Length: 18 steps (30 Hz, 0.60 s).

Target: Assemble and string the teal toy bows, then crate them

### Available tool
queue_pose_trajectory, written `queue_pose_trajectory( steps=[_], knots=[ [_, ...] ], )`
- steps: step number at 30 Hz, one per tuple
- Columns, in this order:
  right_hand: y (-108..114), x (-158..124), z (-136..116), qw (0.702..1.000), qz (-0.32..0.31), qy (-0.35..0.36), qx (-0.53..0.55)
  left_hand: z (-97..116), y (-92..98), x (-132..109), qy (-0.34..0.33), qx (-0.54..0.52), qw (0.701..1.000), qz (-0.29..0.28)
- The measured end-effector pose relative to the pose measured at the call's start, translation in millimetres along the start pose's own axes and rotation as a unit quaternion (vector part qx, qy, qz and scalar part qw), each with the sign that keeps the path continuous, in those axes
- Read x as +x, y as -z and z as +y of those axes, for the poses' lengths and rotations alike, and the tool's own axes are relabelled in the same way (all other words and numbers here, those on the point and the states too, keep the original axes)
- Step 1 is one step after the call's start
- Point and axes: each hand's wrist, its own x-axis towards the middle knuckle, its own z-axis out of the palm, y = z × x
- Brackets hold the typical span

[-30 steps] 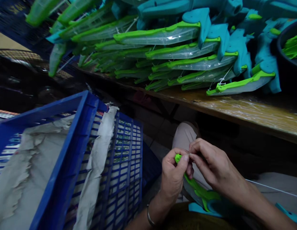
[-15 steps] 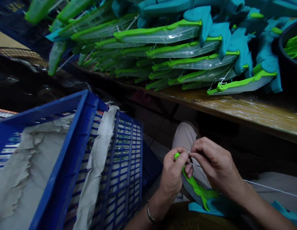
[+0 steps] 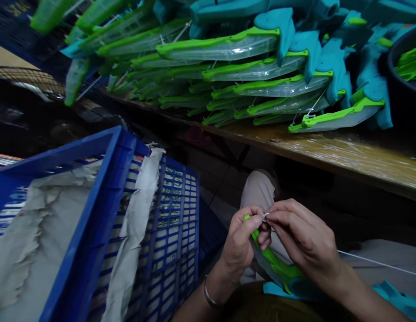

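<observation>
Low in the lap, the left hand (image 3: pixel 240 241) is closed around the upper end of a green toy piece (image 3: pixel 275 264), whose tip pokes out just above the thumb while its body runs down and to the right beneath the right hand (image 3: pixel 303 237). The right hand pinches a thin white string (image 3: pixel 379 264) right at that tip, fingertips of both hands touching, the string trailing off to the right. A blue crate (image 3: pixel 104 214) stands to the left; stacked green-and-teal toys (image 3: pixel 228 49) lie on the worktop (image 3: pixel 345 156) above.

left hand (image 3: pixel 241 239) grips green toy (image 3: pixel 273 264) | right hand (image 3: pixel 303 235) pinches string (image 3: pixel 379 264)
</observation>
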Motion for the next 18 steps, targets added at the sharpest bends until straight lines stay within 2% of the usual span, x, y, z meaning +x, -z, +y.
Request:
queue_pose_trajectory(
  steps=[7, 11, 14, 16, 18],
  knots=[
    [-1.5, 2.2, 1.6, 0.997, -0.008, -0.039, 0.060, 0.8, 1.3, -0.4, 0.013, -0.005, 1.000, -0.004],
    [-1.0, 3.7, 1.1, 0.984, -0.018, -0.132, 0.120, -0.2, -0.2, -0.4, -0.007, -0.003, 1.000, 0.012],
    [0.8, 4.1, 1.6, 0.956, -0.050, -0.214, 0.195, -2.6, -1.7, -1.1, -0.029, 0.005, 0.999, 0.038],
    [2.0, 4.6, 2.6, 0.943, -0.065, -0.239, 0.222, -3.9, -1.9, -1.7, -0.041, 0.017, 0.998, 0.045],
    [2.9, 5.7, 3.3, 0.952, -0.061, -0.227, 0.195, -4.3, -1.0, -2.1, -0.048, 0.032, 0.998, 0.037]
  ],
)
